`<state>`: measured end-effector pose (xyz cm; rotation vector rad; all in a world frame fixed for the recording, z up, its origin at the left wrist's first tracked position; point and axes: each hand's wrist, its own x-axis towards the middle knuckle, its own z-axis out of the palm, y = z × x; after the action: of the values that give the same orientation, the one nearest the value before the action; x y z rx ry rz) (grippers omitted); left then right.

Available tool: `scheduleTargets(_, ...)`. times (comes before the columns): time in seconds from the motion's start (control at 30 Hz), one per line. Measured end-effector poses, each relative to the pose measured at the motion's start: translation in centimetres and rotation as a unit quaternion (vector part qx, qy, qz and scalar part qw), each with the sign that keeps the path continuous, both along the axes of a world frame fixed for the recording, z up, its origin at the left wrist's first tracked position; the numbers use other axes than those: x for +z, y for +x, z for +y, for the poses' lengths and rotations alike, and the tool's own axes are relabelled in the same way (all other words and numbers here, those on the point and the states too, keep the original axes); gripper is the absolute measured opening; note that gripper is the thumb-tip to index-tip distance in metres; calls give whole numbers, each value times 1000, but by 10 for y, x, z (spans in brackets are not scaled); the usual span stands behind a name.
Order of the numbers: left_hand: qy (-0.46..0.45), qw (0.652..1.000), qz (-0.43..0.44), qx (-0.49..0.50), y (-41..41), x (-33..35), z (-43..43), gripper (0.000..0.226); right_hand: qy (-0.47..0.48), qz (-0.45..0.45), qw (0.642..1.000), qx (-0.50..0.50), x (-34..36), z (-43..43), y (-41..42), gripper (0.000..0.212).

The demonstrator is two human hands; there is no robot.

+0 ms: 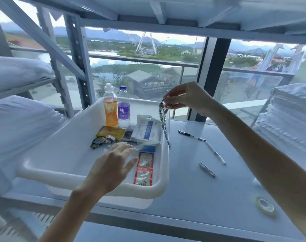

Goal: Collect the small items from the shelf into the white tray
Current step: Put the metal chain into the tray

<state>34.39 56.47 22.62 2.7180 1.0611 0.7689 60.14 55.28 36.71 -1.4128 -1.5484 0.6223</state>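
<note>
right hand (185,98) pinches the bead string (163,123) up top; looks light, floppy, swingy; left hand (112,165) open over white tray (96,179)

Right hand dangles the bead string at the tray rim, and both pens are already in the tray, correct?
No. Head view: the right hand holds the bead string at the tray rim, but the black pen and white pen lie on the shelf outside it.

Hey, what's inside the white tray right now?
In the white tray: an orange bottle, a water bottle, a yellow packet, a watch, a white-and-blue pouch, red foil packets. The left hand hides part of its floor.
</note>
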Motion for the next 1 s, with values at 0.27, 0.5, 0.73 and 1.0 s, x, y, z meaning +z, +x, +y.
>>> scheduleTargets(0.27, -8, 998, 53, 19, -60, -7, 17, 61, -14, -30, 999, 18, -5, 67, -69, 25)
scheduleTargets(0.5, 10, 997, 69, 26, -93, -9, 23, 72, -46, -68, 997, 9, -32, 111, -92, 21)
scheduleTargets(0.73, 94, 994, 48, 32, -121, -18, 32, 66, -84, -100, 991, 21, -66, 155, -125, 4)
scheduleTargets(1.0, 95, 995, 34, 27, -124, -22, 36, 66, -83, -125, 988, 21, -98, 203, -171, 17)
